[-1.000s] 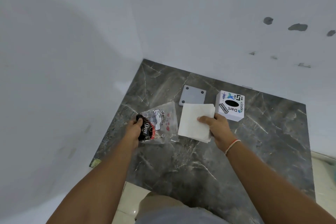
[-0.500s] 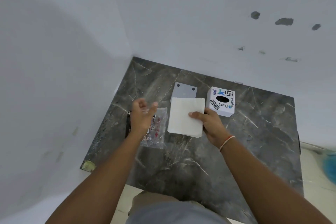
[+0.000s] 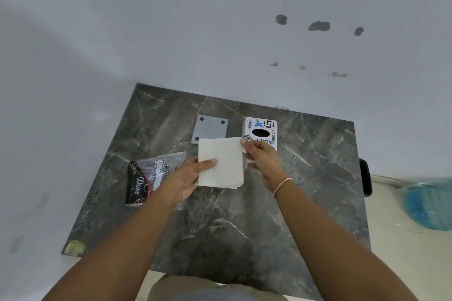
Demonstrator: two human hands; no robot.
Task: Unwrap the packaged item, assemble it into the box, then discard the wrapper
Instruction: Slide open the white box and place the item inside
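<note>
Both hands, left hand (image 3: 188,178) and right hand (image 3: 263,160), pinch the soft, limp white tissue stack (image 3: 220,162) by opposite edges; support it evenly, as it likely sags.

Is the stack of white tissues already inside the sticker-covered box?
No, the stack of white tissues is held above the table between the left hand and right hand, outside the box.

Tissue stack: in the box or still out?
Out. The tissue stack is held above the table by the left hand and right hand, in front of the box.
</note>
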